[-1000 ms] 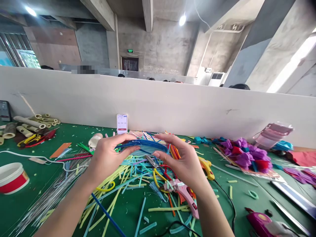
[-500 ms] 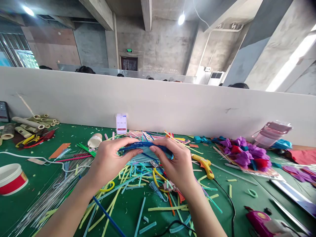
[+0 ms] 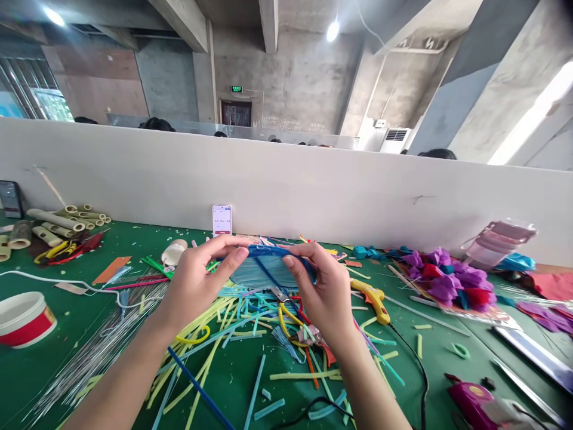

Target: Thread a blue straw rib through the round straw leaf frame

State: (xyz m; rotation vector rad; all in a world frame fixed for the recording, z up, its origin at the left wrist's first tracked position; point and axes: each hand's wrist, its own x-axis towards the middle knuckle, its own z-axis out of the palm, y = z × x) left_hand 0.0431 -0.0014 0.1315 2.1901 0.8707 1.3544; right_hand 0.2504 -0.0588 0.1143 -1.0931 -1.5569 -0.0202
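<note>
Between my two hands is a blue craft piece, with a dark blue rim [image 3: 268, 250] along its top and a light blue striped panel [image 3: 250, 272] below. My left hand [image 3: 192, 283] pinches the rim's left part between thumb and fingers. On the right, my right hand [image 3: 326, 289] grips the same rim in the same way. A dark blue strip crosses the panel slantwise. Just below lie yellow-handled pliers [image 3: 285, 319] among light blue and yellow tube pieces [image 3: 224, 322]. My fingers hide both ends of the rim.
A yellow glue gun [image 3: 373, 298] lies right of my right hand, its black cord trailing forward. Thin metal wires [image 3: 89, 358] and a paper cup [image 3: 27, 319] are at left. A phone [image 3: 222, 220] leans on the white partition [image 3: 286, 185]. Purple flowers [image 3: 443, 275] lie at right.
The craft piece has tilted so that more of its light blue panel shows. Both hands have risen slightly, and my left thumb has moved up against the rim.
</note>
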